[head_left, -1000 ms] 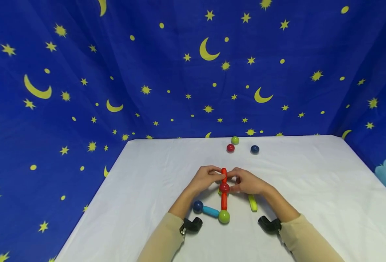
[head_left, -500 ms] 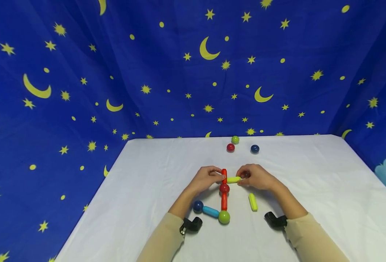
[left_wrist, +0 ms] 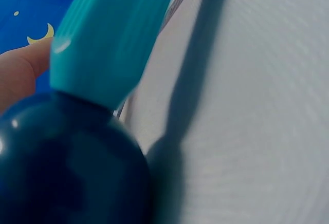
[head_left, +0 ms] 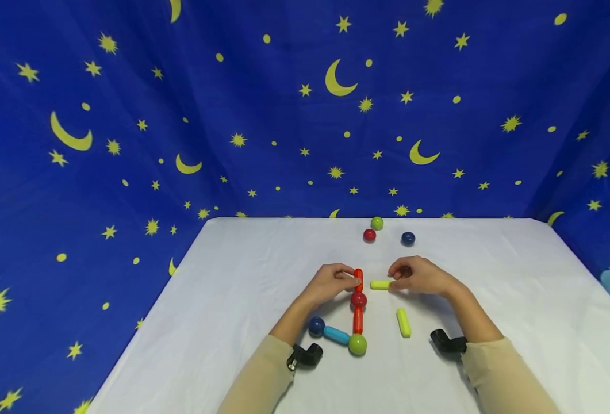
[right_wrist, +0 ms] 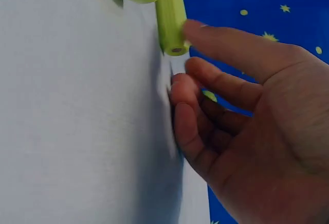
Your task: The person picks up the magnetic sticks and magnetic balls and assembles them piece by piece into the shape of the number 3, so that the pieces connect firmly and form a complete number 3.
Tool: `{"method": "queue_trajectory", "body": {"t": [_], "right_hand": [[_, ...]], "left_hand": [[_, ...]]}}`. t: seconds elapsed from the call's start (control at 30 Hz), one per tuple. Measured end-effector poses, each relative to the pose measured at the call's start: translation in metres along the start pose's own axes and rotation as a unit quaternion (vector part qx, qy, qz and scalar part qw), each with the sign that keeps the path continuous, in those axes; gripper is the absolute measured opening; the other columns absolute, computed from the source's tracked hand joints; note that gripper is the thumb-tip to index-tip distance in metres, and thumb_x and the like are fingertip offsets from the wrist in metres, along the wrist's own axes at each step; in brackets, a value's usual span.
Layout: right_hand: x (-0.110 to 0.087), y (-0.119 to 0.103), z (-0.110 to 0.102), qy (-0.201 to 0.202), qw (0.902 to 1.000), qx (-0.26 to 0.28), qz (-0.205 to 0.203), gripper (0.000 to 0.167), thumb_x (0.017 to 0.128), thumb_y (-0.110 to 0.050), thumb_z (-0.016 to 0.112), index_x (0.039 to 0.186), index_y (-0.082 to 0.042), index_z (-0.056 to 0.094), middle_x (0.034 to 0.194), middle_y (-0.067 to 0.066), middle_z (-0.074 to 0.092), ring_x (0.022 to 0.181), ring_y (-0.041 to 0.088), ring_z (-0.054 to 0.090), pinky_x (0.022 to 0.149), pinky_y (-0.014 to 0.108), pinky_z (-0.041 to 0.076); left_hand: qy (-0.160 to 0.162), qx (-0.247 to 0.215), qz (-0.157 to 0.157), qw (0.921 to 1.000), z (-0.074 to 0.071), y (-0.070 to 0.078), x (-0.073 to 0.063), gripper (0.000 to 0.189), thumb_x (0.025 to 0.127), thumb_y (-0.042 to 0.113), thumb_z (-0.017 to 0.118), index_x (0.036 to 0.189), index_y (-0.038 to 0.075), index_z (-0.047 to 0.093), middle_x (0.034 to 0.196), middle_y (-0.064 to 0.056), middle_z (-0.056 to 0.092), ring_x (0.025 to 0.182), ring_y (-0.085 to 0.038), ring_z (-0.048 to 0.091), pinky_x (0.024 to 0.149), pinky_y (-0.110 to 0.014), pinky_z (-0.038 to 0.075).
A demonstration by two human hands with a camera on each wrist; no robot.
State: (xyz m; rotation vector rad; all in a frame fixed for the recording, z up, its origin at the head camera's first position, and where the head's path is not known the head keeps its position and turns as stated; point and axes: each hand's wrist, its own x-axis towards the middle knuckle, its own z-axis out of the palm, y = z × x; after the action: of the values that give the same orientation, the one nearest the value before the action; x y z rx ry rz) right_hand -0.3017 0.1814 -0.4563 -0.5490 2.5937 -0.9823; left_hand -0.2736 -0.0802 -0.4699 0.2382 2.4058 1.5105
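My left hand [head_left: 330, 283] pinches the upper red stick [head_left: 359, 275] of a magnetic building set. Below that stick, a red ball [head_left: 359, 299], a second red stick [head_left: 358, 320] and a green ball [head_left: 357, 344] follow in line. From the green ball a light-blue stick [head_left: 337, 335] runs left to a dark blue ball [head_left: 317, 326]; both fill much of the left wrist view. My right hand [head_left: 422, 276] pinches the end of a yellow-green stick [head_left: 380, 284], which lies apart from the red stick. In the right wrist view the thumb touches that stick [right_wrist: 172, 21].
Another yellow-green stick [head_left: 403, 323] lies on the white table [head_left: 491, 322] in front of my right hand. Near the back edge are a loose red ball [head_left: 369, 235], a green ball [head_left: 377, 223] and a dark blue ball [head_left: 408, 238]. A starry blue cloth [head_left: 284, 103] hangs behind.
My right hand has drawn the yellow-green stick out from beside the joined red pieces and moved right with it. The left hand keeps its hold. The head view has shifted slightly.
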Motion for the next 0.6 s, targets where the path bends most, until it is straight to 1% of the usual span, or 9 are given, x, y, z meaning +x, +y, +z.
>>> {"method": "queue_trajectory", "body": {"t": [0.1,0.2,0.27,0.4,0.47,0.6], "right_hand": [[0.008,0.002,-0.003,0.027,0.9995,-0.006,-0.016,0.038,0.083,-0.030,0.071,0.111,-0.006,0.063,0.094,0.004,0.064,0.083,0.016,0.055,0.071,0.028,0.046],[0.021,0.001,-0.006,0.068,0.9975,-0.010,-0.016,0.038,0.085,-0.028,0.069,0.114,-0.005,0.063,0.098,0.007,0.065,0.089,0.019,0.059,0.072,0.030,0.048],[0.030,0.000,-0.009,0.088,0.9960,-0.012,-0.011,0.038,0.086,-0.027,0.067,0.116,-0.005,0.062,0.102,0.010,0.065,0.093,0.023,0.061,0.074,0.032,0.050],[0.048,-0.003,-0.013,0.108,0.9940,-0.013,-0.003,0.040,0.087,-0.027,0.066,0.120,-0.004,0.060,0.110,0.014,0.065,0.100,0.028,0.062,0.079,0.038,0.052],[0.054,-0.005,-0.014,0.117,0.9931,-0.011,-0.002,0.041,0.087,-0.026,0.065,0.121,-0.003,0.059,0.113,0.017,0.064,0.102,0.030,0.061,0.082,0.041,0.052],[0.066,-0.006,-0.014,0.134,0.9910,-0.007,0.003,0.043,0.087,-0.024,0.066,0.124,-0.003,0.057,0.119,0.019,0.061,0.106,0.033,0.060,0.084,0.043,0.051]], "left_hand": [[0.000,0.002,-0.001,1.0000,0.000,0.000,0.000,0.038,0.080,0.038,0.072,0.111,0.017,0.066,0.091,0.002,0.073,0.084,-0.011,0.066,0.075,-0.026,0.048],[0.001,0.003,-0.001,1.0000,0.000,0.001,0.001,0.038,0.080,0.038,0.072,0.111,0.017,0.066,0.091,0.002,0.073,0.083,-0.010,0.066,0.076,-0.027,0.048],[0.000,0.005,-0.003,1.0000,0.000,0.001,0.001,0.039,0.080,0.039,0.072,0.111,0.017,0.066,0.091,0.003,0.073,0.082,-0.009,0.066,0.076,-0.027,0.048],[-0.003,0.009,-0.010,0.9999,0.001,-0.001,0.002,0.040,0.080,0.042,0.072,0.112,0.019,0.066,0.091,0.005,0.073,0.081,-0.007,0.066,0.075,-0.027,0.048],[-0.003,0.008,-0.009,0.9999,0.001,-0.002,0.002,0.040,0.080,0.042,0.072,0.112,0.018,0.066,0.091,0.004,0.073,0.081,-0.008,0.066,0.076,-0.027,0.048],[-0.005,0.003,-0.010,0.9999,0.002,-0.002,0.002,0.040,0.080,0.042,0.072,0.111,0.019,0.066,0.091,0.004,0.073,0.082,-0.008,0.066,0.077,-0.028,0.047]]}}
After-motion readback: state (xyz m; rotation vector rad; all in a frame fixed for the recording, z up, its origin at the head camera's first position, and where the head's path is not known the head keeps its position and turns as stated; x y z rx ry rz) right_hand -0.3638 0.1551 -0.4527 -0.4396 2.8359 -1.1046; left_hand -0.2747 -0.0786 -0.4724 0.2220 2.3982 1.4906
